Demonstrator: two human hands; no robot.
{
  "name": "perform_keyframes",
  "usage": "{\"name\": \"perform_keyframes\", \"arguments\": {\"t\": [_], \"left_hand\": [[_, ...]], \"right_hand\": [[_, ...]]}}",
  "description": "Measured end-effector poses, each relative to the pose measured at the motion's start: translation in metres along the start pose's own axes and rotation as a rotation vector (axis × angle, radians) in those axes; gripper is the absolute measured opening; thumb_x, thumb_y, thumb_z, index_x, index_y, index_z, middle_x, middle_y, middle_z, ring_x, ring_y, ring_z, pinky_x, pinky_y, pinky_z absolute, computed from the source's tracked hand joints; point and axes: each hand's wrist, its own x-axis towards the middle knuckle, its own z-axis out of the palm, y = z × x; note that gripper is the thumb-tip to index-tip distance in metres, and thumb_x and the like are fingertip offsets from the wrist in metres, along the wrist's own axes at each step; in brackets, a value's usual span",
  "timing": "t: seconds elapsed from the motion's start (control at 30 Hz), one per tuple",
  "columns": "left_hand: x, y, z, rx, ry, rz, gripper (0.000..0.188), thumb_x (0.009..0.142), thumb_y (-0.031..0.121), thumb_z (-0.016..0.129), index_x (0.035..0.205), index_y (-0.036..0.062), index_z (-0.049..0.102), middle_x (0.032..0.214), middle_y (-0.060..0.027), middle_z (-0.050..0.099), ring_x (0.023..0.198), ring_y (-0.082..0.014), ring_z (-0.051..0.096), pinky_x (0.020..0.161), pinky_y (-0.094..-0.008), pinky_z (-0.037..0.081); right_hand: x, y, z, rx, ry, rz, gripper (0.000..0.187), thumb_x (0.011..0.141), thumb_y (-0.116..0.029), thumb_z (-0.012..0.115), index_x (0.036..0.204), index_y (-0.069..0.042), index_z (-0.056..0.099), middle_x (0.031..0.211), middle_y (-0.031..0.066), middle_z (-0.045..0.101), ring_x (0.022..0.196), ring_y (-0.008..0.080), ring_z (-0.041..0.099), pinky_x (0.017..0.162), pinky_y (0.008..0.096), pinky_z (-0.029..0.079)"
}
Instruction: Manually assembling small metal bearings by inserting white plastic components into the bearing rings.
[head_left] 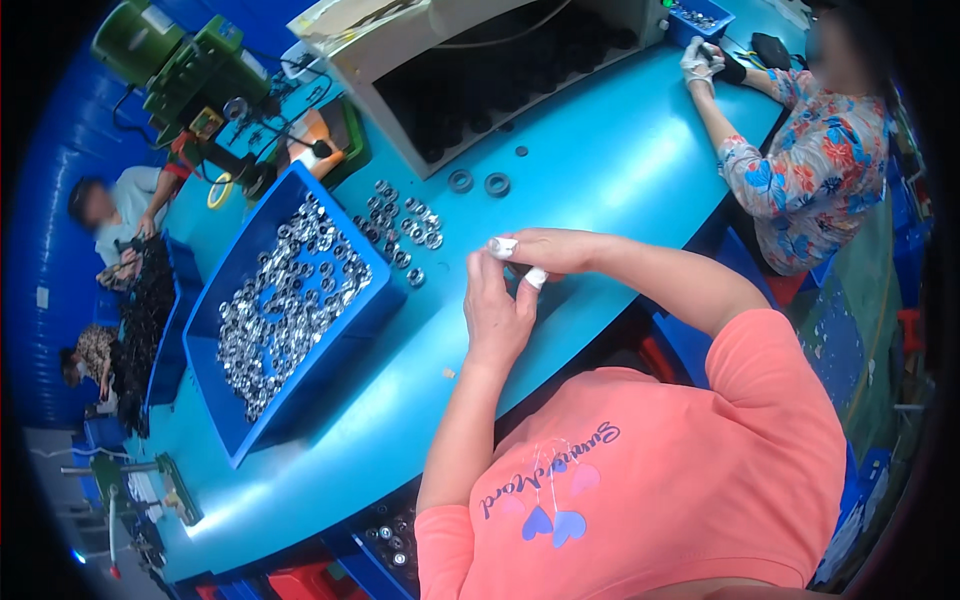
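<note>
My left hand and my right hand meet over the near edge of the blue-green table. Both have their fingers closed together, and white wraps cover a fingertip on each. Whatever sits between them is hidden, apart from a dark sliver. Just left of my hands lies a loose group of small shiny metal rings with dark centres. Beyond my fingers two black rings rest side by side. A large blue bin to the left holds many more of the shiny pieces.
An open-fronted box with dark parts inside stands at the back. Green machinery is at back left, near a roll of yellow tape. A gloved co-worker sits at right; others are at far left beside a bin of black parts.
</note>
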Motion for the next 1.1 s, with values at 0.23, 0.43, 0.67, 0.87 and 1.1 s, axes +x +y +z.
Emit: {"name": "perform_keyframes", "arguments": {"t": [0.23,0.43,0.67,0.87,1.1], "left_hand": [[-0.028,-0.019,-0.06,-0.438,-0.021,-0.257,0.039,0.092,0.017,0.065,0.128,0.0023,0.058,0.1,-0.0078,0.058,0.082,-0.0159,0.057,0.071,-0.0311,0.05],[-0.032,-0.059,-0.061,-1.279,-0.064,-0.483,0.044,0.101,0.032,0.053,0.136,0.0037,0.051,0.098,-0.0145,0.06,0.08,-0.0203,0.059,0.07,-0.0375,0.052],[-0.027,-0.084,-0.064,-1.689,-0.167,-0.503,0.055,0.108,0.047,0.034,0.138,0.0022,0.048,0.094,-0.014,0.059,0.075,-0.0198,0.052,0.066,-0.0353,0.046],[-0.024,-0.086,-0.064,-1.686,-0.156,-0.477,0.052,0.109,0.043,0.035,0.139,0.0024,0.047,0.093,-0.0123,0.057,0.073,-0.018,0.049,0.066,-0.0334,0.044],[-0.026,-0.087,-0.066,-1.638,-0.14,-0.45,0.051,0.108,0.043,0.038,0.141,0.0046,0.045,0.093,-0.0127,0.056,0.072,-0.0169,0.049,0.066,-0.0329,0.044]], "right_hand": [[0.045,-0.002,-0.011,-0.311,0.458,-0.153,0.053,0.097,-0.048,0.06,0.129,-0.007,0.064,0.093,0.0119,0.069,0.076,0.0207,0.066,0.071,0.0343,0.055],[0.072,-0.019,-0.002,-0.522,0.534,-0.293,0.043,0.088,-0.014,0.07,0.13,-0.013,0.064,0.122,0.0133,0.059,0.103,0.0265,0.064,0.09,0.0385,0.051],[0.113,0.013,0.019,-0.85,0.79,-0.52,0.037,0.083,-0.007,0.07,0.119,-0.014,0.067,0.112,0.0115,0.06,0.108,0.0315,0.06,0.093,0.0425,0.051],[0.101,0.01,0.004,-0.562,0.707,-0.414,0.023,0.089,-0.011,0.068,0.113,-0.009,0.066,0.095,0.0075,0.061,0.081,0.0193,0.063,0.072,0.0329,0.053],[0.057,-0.017,0.023,0.596,0.202,-0.143,0.028,0.1,-0.018,0.053,0.119,-0.003,0.065,0.09,0.0038,0.063,0.075,0.0097,0.061,0.065,0.024,0.05]]}}
